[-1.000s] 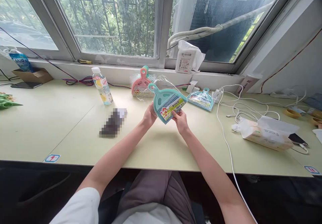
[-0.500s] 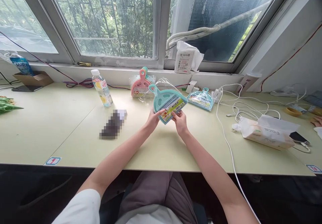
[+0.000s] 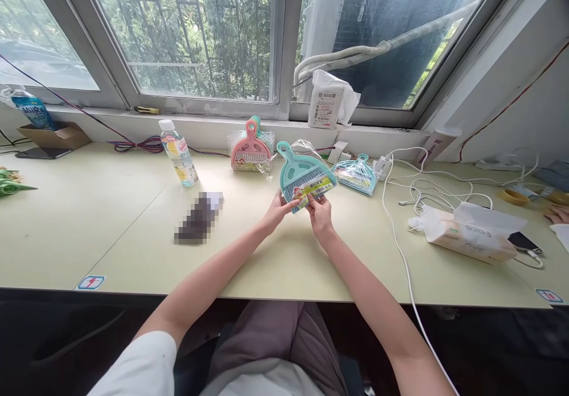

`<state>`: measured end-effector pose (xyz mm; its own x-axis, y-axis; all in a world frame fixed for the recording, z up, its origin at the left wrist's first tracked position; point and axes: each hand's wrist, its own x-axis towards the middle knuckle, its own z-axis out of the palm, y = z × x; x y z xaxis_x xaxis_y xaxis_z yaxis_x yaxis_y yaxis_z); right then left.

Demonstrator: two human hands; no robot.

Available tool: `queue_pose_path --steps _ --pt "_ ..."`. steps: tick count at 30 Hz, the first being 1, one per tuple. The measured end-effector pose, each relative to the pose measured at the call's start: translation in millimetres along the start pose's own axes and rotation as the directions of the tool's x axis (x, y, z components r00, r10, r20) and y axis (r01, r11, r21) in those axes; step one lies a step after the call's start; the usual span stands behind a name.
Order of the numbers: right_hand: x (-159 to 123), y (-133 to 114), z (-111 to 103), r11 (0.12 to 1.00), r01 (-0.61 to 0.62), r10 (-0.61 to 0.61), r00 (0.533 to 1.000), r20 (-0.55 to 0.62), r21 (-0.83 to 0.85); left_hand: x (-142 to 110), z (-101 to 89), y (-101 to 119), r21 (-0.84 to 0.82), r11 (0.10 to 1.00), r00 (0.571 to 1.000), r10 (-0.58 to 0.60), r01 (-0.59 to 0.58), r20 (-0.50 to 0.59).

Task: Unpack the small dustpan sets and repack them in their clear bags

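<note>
- Teal dustpan [image 3: 299, 169] held above the table [image 3: 267, 271], left hand [image 3: 274, 213] and right hand [image 3: 320, 215] pinching its lower edge.
- Likely light, stiff; clear wrapper [image 3: 306, 145] probably slippery.
- Handle [image 3: 283, 149] seems a sure hold.

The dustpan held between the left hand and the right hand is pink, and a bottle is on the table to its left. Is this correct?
Not quite: the dustpan held between the left hand and the right hand is teal, as the head view shows. The bottle is indeed to its left.

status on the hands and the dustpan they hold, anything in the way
Left hand, right hand: both gripping lower edge. Teal dustpan: tilted, handle up. Nothing seen blocking; pink dustpan behind, leftward.
</note>
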<state>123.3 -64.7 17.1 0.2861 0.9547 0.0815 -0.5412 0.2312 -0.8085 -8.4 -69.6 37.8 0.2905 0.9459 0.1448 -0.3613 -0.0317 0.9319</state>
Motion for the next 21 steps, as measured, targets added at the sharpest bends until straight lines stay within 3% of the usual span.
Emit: queue_pose_path --steps 5,8,14,21 --pt "0 0 0 1.000 0.010 -0.010 1.000 -0.004 -0.012 -1 1.5 -1 -0.015 1.000 1.000 -0.010 0.010 -0.001" --pt "0 1 0 0.999 0.021 -0.021 1.000 0.010 -0.028 0 1.4 -7 -0.020 0.999 0.998 0.024 -0.026 -0.061" --pt "-2 4 2 0.999 -0.003 0.004 1.000 0.031 -0.032 0 -2.3 -19 0.165 0.970 0.951 0.212 -0.177 -0.225" --pt "-5 2 6 1.000 -0.002 0.003 0.994 0.107 -0.012 -11 -0.3 -17 0.287 0.907 0.897 0.378 -0.309 -0.230"
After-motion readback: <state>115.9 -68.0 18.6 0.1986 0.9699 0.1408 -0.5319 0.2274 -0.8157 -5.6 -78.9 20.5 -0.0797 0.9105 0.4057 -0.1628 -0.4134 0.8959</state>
